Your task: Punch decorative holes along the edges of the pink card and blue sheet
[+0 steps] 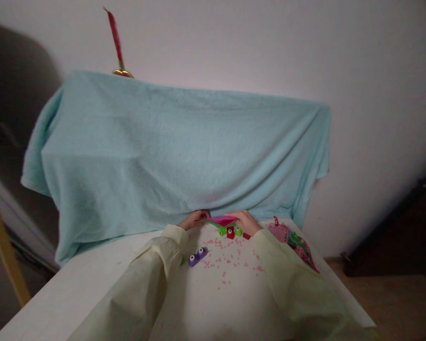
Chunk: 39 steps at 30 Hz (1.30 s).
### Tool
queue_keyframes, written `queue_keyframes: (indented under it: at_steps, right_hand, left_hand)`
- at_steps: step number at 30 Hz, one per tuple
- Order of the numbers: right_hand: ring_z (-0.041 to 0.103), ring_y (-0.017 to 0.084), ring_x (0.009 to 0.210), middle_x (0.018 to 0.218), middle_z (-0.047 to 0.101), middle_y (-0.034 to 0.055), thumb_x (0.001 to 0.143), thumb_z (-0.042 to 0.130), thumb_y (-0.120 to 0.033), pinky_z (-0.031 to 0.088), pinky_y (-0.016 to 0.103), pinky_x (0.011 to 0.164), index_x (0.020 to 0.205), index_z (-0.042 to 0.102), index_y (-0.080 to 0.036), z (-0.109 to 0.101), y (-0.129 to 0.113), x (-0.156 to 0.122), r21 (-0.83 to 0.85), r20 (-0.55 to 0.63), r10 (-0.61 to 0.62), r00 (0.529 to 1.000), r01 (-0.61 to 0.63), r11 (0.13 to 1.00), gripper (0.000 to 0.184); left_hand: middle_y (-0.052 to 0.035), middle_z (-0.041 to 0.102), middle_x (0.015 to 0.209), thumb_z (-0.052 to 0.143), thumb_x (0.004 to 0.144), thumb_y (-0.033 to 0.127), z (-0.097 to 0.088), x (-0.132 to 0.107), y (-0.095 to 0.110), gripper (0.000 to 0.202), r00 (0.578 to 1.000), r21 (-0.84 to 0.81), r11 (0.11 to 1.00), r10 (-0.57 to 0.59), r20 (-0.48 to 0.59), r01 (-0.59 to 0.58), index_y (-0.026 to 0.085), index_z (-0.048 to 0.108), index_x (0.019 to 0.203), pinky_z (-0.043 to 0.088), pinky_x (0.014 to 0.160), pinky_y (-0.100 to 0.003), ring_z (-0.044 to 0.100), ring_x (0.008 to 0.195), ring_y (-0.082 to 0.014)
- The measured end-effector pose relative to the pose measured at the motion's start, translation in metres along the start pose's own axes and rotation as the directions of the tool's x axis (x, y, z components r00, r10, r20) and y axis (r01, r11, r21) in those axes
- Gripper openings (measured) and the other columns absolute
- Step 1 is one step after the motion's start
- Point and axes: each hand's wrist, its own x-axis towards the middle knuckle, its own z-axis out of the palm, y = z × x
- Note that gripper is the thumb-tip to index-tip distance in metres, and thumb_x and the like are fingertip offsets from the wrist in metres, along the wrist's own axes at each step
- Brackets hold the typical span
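Near the back of the white table, my left hand [194, 219] is closed on the left end of a thin, bendy piece [218, 220], pink on top and green beneath, perhaps felt or foam. At its right end my right hand [246, 221] grips the same piece, with fingertips partly hidden. Just below it lie a small green piece [222, 231], a red piece with an eye [230, 232] and a green piece with an eye [238, 231]. A small red block [246, 236] rests beside my right wrist. Two joined purple pieces with eyes [198, 257] lie nearer me.
Tiny pink bits [229, 260] are scattered over the white table [213, 312]. Pink decorated pieces [279, 232] and a green-and-pink item [301, 248] lie by the right edge. A light-blue towel [184, 147] hangs behind, its hem reaching the table.
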Motion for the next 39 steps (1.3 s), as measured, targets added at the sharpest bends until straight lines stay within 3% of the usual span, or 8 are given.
queue_keyframes:
  at_steps: [5, 11, 16, 21, 27, 33, 36, 39]
  right_hand:
    - [0.055, 0.013, 0.111, 0.119, 0.061, -0.0008, 0.069, 0.034, 0.002, 0.041, 0.029, 0.098, 0.120, 0.057, -0.025, -0.003, 0.008, -0.005, 0.060, -0.188, 0.031, 0.982, -0.020, 0.998, 0.062]
    - [0.059, 0.013, 0.104, 0.112, 0.065, -0.0014, 0.068, 0.036, 0.002, 0.045, 0.028, 0.092, 0.114, 0.061, -0.027, 0.001, 0.013, -0.011, 0.062, 0.020, 0.011, 1.000, -0.012, 0.998, 0.059]
    - [0.057, 0.013, 0.107, 0.115, 0.063, 0.0008, 0.070, 0.036, -0.001, 0.043, 0.028, 0.095, 0.118, 0.059, -0.023, -0.005, 0.014, -0.012, 0.098, -0.076, 0.027, 0.997, -0.019, 0.995, 0.058]
    - [0.060, 0.014, 0.102, 0.107, 0.067, -0.0009, 0.069, 0.037, -0.001, 0.044, 0.028, 0.093, 0.110, 0.064, -0.023, -0.001, 0.014, -0.007, 0.133, -0.032, 0.024, 0.999, -0.019, 0.991, 0.054]
    - [0.059, 0.016, 0.103, 0.110, 0.066, -0.0001, 0.068, 0.038, -0.004, 0.045, 0.032, 0.094, 0.113, 0.062, -0.022, -0.005, 0.009, 0.000, 0.240, -0.215, 0.032, 0.976, 0.021, 0.971, 0.055]
    - [0.058, 0.013, 0.104, 0.113, 0.064, -0.0005, 0.073, 0.036, 0.000, 0.043, 0.025, 0.093, 0.116, 0.060, -0.025, -0.007, -0.001, 0.003, 0.068, 0.023, -0.068, 0.997, 0.066, 0.995, 0.055]
    - [0.059, 0.014, 0.103, 0.116, 0.063, 0.0021, 0.077, 0.039, 0.000, 0.042, 0.024, 0.091, 0.117, 0.059, -0.026, -0.003, -0.006, 0.005, -0.154, 0.147, -0.010, 0.989, 0.032, 0.988, 0.052]
    - [0.060, 0.018, 0.098, 0.112, 0.063, 0.0076, 0.085, 0.041, -0.007, 0.043, 0.026, 0.087, 0.122, 0.054, -0.023, 0.004, -0.012, 0.011, -0.394, 0.232, 0.108, 0.967, -0.008, 0.919, 0.043]
  left_hand:
    - [0.0003, 0.055, 0.063, 0.046, 0.079, 0.023, 0.000, 0.006, -0.016, 0.019, 0.999, -0.037, 0.999, -0.041, -0.035, 0.040, 0.014, 0.059, 0.088, 0.039, 0.060, -0.022, 0.047, 0.059, -0.0116]
    - [-0.0011, 0.056, 0.066, 0.047, 0.079, 0.024, -0.003, 0.011, -0.019, 0.021, 1.000, -0.088, 0.996, -0.016, -0.022, 0.014, 0.011, 0.060, 0.089, 0.040, 0.059, -0.022, 0.048, 0.061, -0.0115]
    - [-0.0012, 0.056, 0.067, 0.052, 0.075, 0.022, -0.006, 0.012, -0.022, 0.018, 1.000, -0.118, 0.993, 0.013, -0.003, -0.013, 0.011, 0.061, 0.087, 0.040, 0.062, -0.022, 0.049, 0.064, -0.0118]
    - [-0.0007, 0.056, 0.068, 0.051, 0.075, 0.021, -0.007, 0.015, -0.025, 0.020, 0.999, -0.118, 0.993, 0.001, -0.034, -0.005, 0.011, 0.061, 0.090, 0.040, 0.062, -0.023, 0.048, 0.063, -0.0113]
    - [-0.0020, 0.060, 0.073, 0.054, 0.074, 0.022, -0.008, 0.017, -0.023, 0.016, 0.996, -0.121, 0.992, -0.032, -0.084, 0.022, 0.013, 0.061, 0.086, 0.043, 0.066, -0.025, 0.052, 0.068, -0.0131]
    - [-0.0049, 0.064, 0.077, 0.061, 0.071, 0.024, -0.012, 0.020, -0.019, 0.016, 0.996, -0.136, 0.990, -0.045, -0.077, 0.034, 0.012, 0.063, 0.081, 0.044, 0.071, -0.028, 0.056, 0.072, -0.0153]
    - [-0.0047, 0.064, 0.075, 0.061, 0.072, 0.024, -0.014, 0.026, -0.020, 0.016, 0.995, -0.137, 0.990, -0.051, -0.082, 0.040, 0.011, 0.063, 0.081, 0.044, 0.070, -0.027, 0.055, 0.069, -0.0139]
    - [-0.0040, 0.063, 0.072, 0.061, 0.072, 0.022, -0.016, 0.033, -0.023, 0.013, 0.995, -0.127, 0.991, -0.055, -0.081, 0.044, 0.011, 0.062, 0.078, 0.044, 0.069, -0.027, 0.054, 0.066, -0.0128]
